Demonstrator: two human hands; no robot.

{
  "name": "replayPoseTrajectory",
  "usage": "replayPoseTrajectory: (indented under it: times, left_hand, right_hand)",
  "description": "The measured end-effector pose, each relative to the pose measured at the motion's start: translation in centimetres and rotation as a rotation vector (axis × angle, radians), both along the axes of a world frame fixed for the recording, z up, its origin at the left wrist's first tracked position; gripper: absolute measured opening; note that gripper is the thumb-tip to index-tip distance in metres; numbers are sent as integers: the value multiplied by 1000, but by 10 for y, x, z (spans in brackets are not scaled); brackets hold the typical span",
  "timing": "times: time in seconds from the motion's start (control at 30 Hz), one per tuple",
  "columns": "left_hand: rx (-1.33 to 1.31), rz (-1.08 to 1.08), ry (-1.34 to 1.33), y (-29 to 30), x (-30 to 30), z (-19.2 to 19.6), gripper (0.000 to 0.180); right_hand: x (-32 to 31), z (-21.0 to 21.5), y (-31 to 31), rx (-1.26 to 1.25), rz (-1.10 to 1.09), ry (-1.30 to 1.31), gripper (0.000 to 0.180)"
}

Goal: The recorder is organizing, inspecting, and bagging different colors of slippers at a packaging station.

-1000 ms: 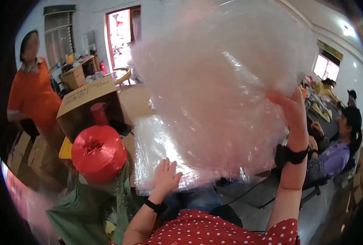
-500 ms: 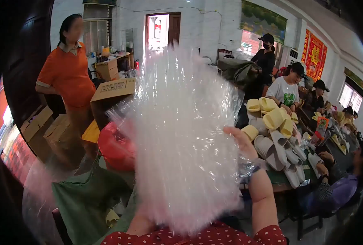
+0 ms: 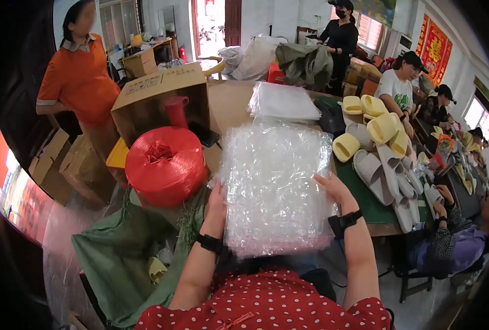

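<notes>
A thick stack of clear plastic bags (image 3: 277, 181), pinkish along its near edge, lies between my two hands at the front of the table. My left hand (image 3: 216, 206) presses along its left edge, fingers partly hidden by the plastic. On the other side my right hand (image 3: 335, 190) grips the right edge, its fingertips on top. Just beyond is a second, smaller pile of clear bags (image 3: 284, 102) on the table. To the left of the stack sits a big roll of red plastic twine (image 3: 166, 168).
An open cardboard box (image 3: 162, 91) and a red cup-like object (image 3: 177, 111) stand behind the roll. Yellow and grey slippers (image 3: 374, 157) are heaped at the right. A green sack (image 3: 129, 275) hangs open at the lower left. Several people are around the room, one in orange (image 3: 82, 71) at the left.
The bags have come down from upright before me to lie lower and flatter, uncovering the table, the second pile and my left hand. Both hands stay at their sides.
</notes>
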State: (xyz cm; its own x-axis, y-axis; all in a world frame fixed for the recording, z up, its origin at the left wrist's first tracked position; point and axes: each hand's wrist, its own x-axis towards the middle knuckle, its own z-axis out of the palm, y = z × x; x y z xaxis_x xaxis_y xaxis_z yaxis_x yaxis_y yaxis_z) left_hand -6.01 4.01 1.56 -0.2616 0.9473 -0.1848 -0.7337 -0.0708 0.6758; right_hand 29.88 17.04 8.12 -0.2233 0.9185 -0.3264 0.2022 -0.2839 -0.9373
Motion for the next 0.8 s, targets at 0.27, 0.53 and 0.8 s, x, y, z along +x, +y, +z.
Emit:
replayPoseTrajectory:
  times: [0.27,0.53,0.8]
  left_hand:
    - [-63,38,85,0,3,-25,51]
    - [281,34,-372,-20,23,23,50]
    - [-181,167,-168,-48,45,21,39]
  right_hand:
    - [14,12,-30,284,144,-183,61]
    - [20,-23,21,119,-164,430,31]
    - [-5,-18,47,171,-321,439,32]
